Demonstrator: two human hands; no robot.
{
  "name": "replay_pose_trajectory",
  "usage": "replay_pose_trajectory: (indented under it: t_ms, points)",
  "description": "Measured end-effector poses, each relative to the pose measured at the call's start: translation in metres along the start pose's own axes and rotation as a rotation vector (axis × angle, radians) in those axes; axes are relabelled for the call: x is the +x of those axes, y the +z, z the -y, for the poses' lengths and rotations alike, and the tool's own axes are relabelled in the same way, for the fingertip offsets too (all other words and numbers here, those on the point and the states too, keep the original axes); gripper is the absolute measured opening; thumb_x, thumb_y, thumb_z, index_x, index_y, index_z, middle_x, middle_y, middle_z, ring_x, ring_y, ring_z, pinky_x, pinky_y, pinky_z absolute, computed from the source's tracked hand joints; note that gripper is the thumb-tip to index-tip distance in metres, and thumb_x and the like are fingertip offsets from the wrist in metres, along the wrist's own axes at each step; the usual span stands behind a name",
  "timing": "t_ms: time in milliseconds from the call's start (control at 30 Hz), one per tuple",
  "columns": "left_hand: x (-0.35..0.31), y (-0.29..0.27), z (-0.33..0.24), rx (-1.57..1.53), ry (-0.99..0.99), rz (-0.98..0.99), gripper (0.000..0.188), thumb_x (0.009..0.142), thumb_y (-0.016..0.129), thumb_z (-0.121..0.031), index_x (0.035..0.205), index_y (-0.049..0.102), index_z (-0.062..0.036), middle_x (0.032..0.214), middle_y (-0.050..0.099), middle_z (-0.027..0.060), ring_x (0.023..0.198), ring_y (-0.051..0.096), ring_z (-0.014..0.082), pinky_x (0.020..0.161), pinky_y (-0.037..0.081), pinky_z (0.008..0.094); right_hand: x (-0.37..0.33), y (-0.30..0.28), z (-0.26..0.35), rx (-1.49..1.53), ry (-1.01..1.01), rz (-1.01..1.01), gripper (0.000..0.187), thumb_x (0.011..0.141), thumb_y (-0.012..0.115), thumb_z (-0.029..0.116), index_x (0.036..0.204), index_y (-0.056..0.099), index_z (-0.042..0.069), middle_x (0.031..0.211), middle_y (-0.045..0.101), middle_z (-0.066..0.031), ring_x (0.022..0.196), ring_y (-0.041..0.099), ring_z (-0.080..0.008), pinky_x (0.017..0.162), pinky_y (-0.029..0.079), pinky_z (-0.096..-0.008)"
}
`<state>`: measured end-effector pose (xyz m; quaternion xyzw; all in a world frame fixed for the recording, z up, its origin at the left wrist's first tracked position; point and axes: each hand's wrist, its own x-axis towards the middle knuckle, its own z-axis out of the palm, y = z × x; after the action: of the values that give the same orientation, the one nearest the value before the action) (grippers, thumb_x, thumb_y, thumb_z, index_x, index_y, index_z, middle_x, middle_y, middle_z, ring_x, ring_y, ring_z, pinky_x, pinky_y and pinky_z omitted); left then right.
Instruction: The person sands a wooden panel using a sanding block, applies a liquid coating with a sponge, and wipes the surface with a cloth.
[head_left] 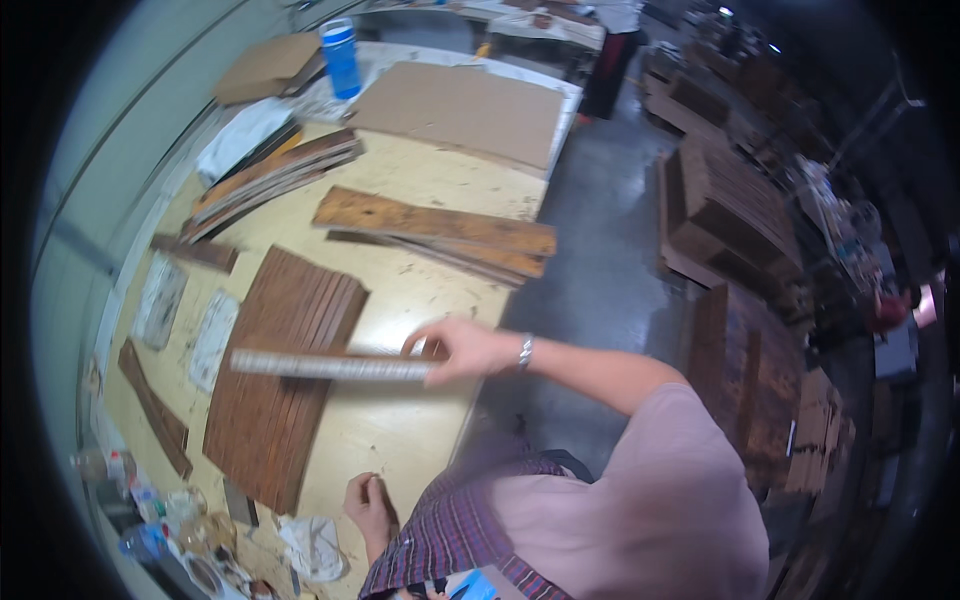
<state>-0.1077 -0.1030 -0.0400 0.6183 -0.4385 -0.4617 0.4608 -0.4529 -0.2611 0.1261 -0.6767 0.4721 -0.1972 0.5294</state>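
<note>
My right hand (468, 348) is closed round one end of a long brown wooden strip (335, 365). The strip's pale, greyish edge faces up, and its far end reaches left over a stack of dark brown wooden boards (278, 370). These boards lean against one another in a slanted row on the table. Low in the head view, my left hand (372, 508) is beside the near table edge, close to my apron. Its fingers are loosely bent and slightly apart, with nothing visible in them.
More wooden strips lie on the pale table (400, 315): a crossed pair (430, 220) and a bundle (275, 180). Behind are a cardboard sheet (460, 110) and a blue bottle (341, 60). A white cloth (312, 548) lies near bottles. Board stacks (735, 205) stand across the aisle.
</note>
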Motion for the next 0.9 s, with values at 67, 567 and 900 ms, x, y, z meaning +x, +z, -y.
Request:
replay_pose_trajectory:
  t_ms: [67,567,900]
  points:
    - [-0.003,0.005,-0.013,0.328,0.238,0.048,0.007,0.085,0.065,0.001,0.092,0.067,0.0010,0.083,0.064,0.0118,0.074,0.060,0.0212,0.069,0.048,0.0325,0.024,-0.025,-0.035,-0.308,-0.183,-0.361,0.063,0.066,0.084,0.032,0.121,0.067,0.009,0.106,0.067,-0.0180,0.098,0.065,-0.0297,0.088,0.052,-0.0386]
    - [-0.002,0.015,-0.020,0.587,0.500,0.034,0.011,0.077,0.066,0.004,0.085,0.064,-0.0032,0.075,0.055,0.0128,0.070,0.053,0.0320,0.064,0.043,0.0418,0.092,-0.138,-0.087,-0.745,0.128,-0.530,0.071,0.067,0.080,0.039,0.125,0.062,0.002,0.110,0.063,-0.0204,0.104,0.061,-0.0360,0.089,0.051,-0.0445]
    - [0.000,0.015,-0.023,0.608,0.533,0.042,0.013,0.077,0.066,0.005,0.088,0.064,-0.0024,0.075,0.054,0.0142,0.071,0.053,0.0333,0.063,0.043,0.0421,0.090,-0.114,-0.069,-0.825,0.341,-0.561,0.050,0.067,0.075,0.035,0.099,0.063,-0.001,0.106,0.065,-0.0238,0.099,0.065,-0.0393,0.088,0.053,-0.0458]
